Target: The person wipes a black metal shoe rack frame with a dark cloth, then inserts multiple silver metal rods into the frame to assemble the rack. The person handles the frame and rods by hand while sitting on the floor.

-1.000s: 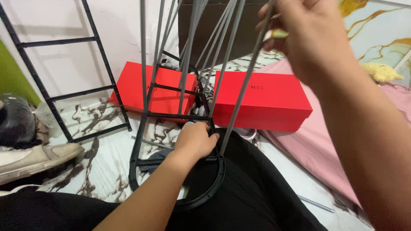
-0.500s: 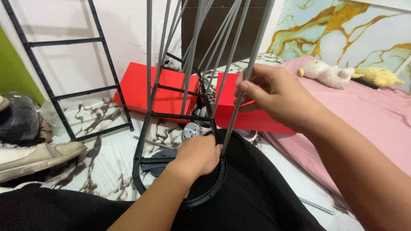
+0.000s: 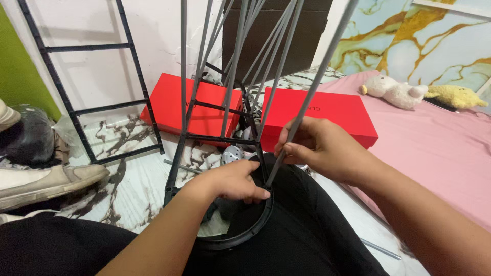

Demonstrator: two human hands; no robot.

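Observation:
A black plastic rack frame [image 3: 176, 158] with a rounded end rests on my lap, and several grey metal rods [image 3: 225, 82] rise from it. My left hand [image 3: 232, 180] presses down on the frame's curved rim, fingers closed over it. Close above it, my right hand [image 3: 317, 148] pinches one grey rod [image 3: 312, 87] low down; the rod's lower end meets the rim beside my left hand. The rod's top runs out of view at the upper right.
Two red boxes [image 3: 204, 105] [image 3: 327, 115] lie on the marbled floor behind the frame. A black ladder-like panel [image 3: 92, 107] leans on the wall at left. A beige shoe [image 3: 46, 181] lies at left. A pink bed [image 3: 440, 148] with soft toys [image 3: 396, 91] is at right.
My right hand has slid down the grey rod from near its top to just above the rim. My left hand has shifted slightly on the rim. The view has tilted a little.

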